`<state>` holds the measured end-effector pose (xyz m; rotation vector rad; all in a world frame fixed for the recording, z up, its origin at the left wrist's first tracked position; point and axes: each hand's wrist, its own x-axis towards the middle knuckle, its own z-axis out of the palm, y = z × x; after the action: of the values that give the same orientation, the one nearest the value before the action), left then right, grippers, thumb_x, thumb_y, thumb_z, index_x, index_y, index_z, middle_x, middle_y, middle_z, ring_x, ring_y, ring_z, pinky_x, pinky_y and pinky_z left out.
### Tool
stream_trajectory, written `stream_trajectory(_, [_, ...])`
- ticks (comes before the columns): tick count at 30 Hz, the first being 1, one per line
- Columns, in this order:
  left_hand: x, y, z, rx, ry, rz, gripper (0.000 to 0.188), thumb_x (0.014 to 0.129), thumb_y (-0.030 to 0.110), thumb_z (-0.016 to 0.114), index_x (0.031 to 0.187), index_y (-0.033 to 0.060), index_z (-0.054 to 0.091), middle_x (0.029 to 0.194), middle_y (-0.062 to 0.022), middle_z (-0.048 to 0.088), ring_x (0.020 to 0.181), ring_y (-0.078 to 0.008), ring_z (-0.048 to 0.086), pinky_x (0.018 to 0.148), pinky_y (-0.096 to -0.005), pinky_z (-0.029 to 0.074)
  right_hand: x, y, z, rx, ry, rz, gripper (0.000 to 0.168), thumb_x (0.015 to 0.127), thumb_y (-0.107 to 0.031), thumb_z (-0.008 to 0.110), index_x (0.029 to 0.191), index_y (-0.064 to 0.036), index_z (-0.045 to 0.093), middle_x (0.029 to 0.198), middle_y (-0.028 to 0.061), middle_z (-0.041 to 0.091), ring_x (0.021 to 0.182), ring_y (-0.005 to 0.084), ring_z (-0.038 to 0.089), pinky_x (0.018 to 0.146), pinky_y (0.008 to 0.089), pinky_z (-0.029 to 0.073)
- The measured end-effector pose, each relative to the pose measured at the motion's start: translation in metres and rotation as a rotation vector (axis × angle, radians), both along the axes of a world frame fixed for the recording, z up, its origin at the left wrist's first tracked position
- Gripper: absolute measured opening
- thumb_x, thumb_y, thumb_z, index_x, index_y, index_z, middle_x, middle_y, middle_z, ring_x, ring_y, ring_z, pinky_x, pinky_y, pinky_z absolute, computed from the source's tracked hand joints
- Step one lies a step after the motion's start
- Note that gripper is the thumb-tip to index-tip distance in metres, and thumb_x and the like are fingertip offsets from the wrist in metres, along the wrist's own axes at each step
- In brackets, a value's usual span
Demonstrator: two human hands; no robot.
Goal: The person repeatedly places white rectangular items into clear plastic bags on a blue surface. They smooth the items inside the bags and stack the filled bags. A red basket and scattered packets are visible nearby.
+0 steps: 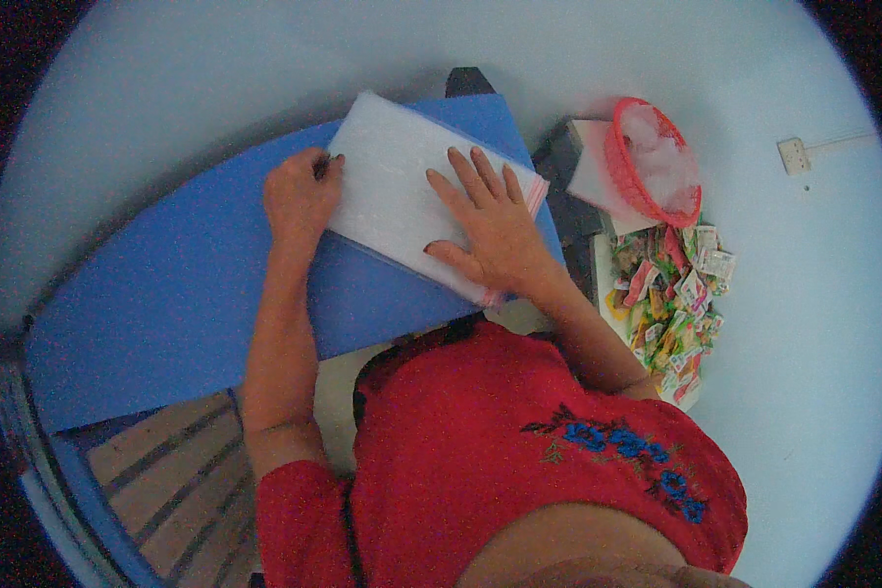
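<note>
A stack of translucent white plastic bags with red-striped edges at its right end lies slanted on a blue table. My left hand is at the stack's left edge, its fingers curled and the thumb pointing at the bags; whether it pinches a bag cannot be told. Flat on the right part of the stack rests my right hand, palm down with its fingers spread.
Right of the table, a red plastic basket holding whitish plastic stands tilted. Below it many small colourful packets lie heaped on a pale surface. A wall socket is at the far right, and a slatted wooden surface at the lower left.
</note>
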<state>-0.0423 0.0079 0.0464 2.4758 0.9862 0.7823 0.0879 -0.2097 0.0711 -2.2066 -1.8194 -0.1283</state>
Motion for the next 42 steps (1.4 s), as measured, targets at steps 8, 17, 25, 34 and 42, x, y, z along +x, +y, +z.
stream_trajectory(8, [0.002,0.002,-0.002,-0.058,-0.020,0.015,0.031,0.078,0.032,0.063,0.080,0.0014,0.066,0.076,-0.0163,0.065,0.069,-0.0339,0.062,0.064,-0.0411,0.047,-0.003,-0.001,-0.010,-0.055,-0.003,-0.047,0.079,0.077,-0.059,0.055,0.138,-0.013,0.036,0.144,0.0196,0.028,0.134,0.0418,0.022,0.104,0.0603,0.019])
stream_trajectory(17, [0.013,-0.028,0.037,0.283,-0.368,-0.197,0.010,0.080,0.015,0.065,0.086,0.0073,0.066,0.090,-0.0112,0.066,0.086,-0.0306,0.062,0.076,-0.0431,0.048,-0.002,0.001,-0.013,-0.006,0.007,-0.073,0.079,0.077,-0.062,0.052,0.138,-0.014,0.037,0.144,0.0197,0.030,0.133,0.0432,0.025,0.102,0.0635,0.019])
stream_trajectory(25, [0.048,-0.029,0.007,0.447,0.014,-0.419,0.034,0.086,0.020,0.057,0.119,0.0113,0.054,0.126,-0.0128,0.052,0.124,-0.0297,0.043,0.104,-0.0494,0.030,0.001,0.004,-0.011,-0.054,-0.037,-0.079,0.078,0.078,-0.060,0.052,0.138,-0.014,0.036,0.144,0.0195,0.029,0.133,0.0426,0.024,0.103,0.0614,0.020])
stream_trajectory(34, [0.048,-0.018,-0.008,0.377,0.201,-0.367,0.046,0.091,0.032,0.048,0.135,0.0173,0.042,0.142,-0.0119,0.037,0.132,-0.0341,0.031,0.106,-0.0556,0.023,0.003,0.001,-0.010,0.024,0.042,-0.083,0.081,0.077,-0.061,0.054,0.139,-0.014,0.034,0.145,0.0196,0.028,0.133,0.0419,0.025,0.103,0.0623,0.019])
stream_trajectory(42, [0.087,0.006,-0.004,0.377,0.357,-0.446,0.049,0.093,0.036,0.041,0.139,0.0176,0.036,0.145,-0.0123,0.032,0.134,-0.0354,0.026,0.107,-0.0559,0.020,0.043,0.042,0.015,0.264,0.092,0.013,0.080,0.079,-0.057,0.055,0.136,-0.006,0.036,0.143,0.0188,0.032,0.134,0.0378,0.026,0.107,0.0571,0.018])
